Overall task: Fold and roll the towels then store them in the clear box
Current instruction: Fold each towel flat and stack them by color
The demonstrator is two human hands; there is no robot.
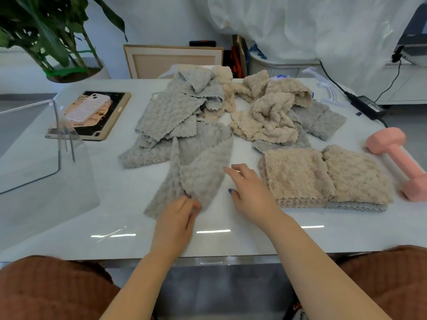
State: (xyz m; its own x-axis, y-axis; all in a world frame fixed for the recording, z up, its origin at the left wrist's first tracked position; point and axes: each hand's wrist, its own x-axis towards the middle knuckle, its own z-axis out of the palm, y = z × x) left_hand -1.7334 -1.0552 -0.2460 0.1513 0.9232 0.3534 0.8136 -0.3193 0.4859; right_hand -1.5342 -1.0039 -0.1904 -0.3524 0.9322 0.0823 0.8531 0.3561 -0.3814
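A grey towel (201, 167) lies crumpled lengthwise on the white table (69, 227) in front of me. My left hand (178, 218) pinches its near corner. To the right, my right hand (249, 192) hovers with relaxed fingers next to the towel's edge and holds nothing. A heap of loose grey towels (171, 112) and beige towels (270, 114) covers the middle of the table. Folded beige towels (323, 176) are stacked at the right on a grey one. The clear box (34, 144) stands at the left.
A pink dumbbell (397, 158) lies at the right edge. A tablet with a phone (92, 112) on it sits behind the clear box. A potted plant (57, 42) is at the far left, a power adapter (367, 107) with its cable at the far right.
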